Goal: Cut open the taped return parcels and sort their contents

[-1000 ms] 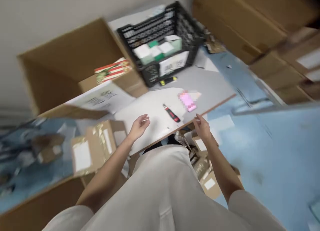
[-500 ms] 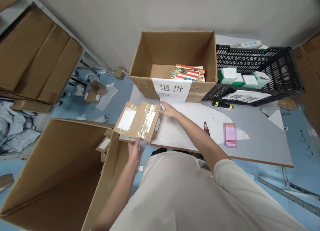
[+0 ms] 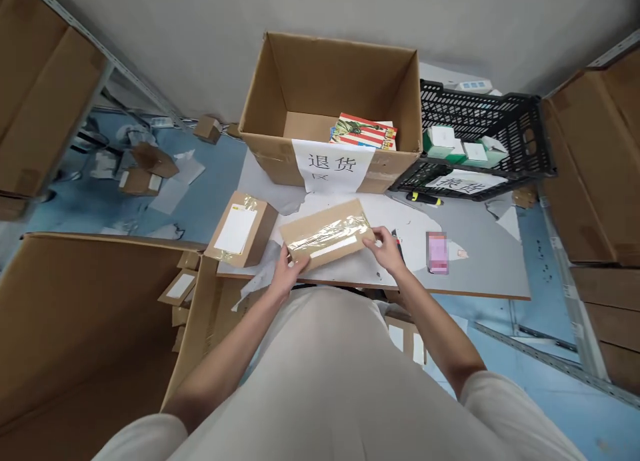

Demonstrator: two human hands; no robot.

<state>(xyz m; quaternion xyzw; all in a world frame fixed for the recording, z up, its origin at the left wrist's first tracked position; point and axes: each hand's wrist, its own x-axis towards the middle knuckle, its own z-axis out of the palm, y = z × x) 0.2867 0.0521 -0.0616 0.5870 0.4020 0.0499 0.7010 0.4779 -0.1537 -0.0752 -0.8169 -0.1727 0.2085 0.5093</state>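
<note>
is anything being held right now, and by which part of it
A taped cardboard box: the left hand grips its near left corner, the right hand its near right corner.

- Middle parcel (image 3: 320, 229): matt brown cardboard, banded with glossy, crinkled clear tape (image 3: 343, 228).
- Large open box (image 3: 345, 74): dull cardboard, fronted by a paper sign (image 3: 333, 171).
- Crate (image 3: 536, 141): slotted black plastic, faintly shiny.
- Tabletop (image 3: 483, 268): smooth, matt grey.
- Shirt (image 3: 320, 374): soft-looking matt cloth.

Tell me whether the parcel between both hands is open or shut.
It looks shut: clear tape runs along the top of the parcel, and no flap stands up.
</note>
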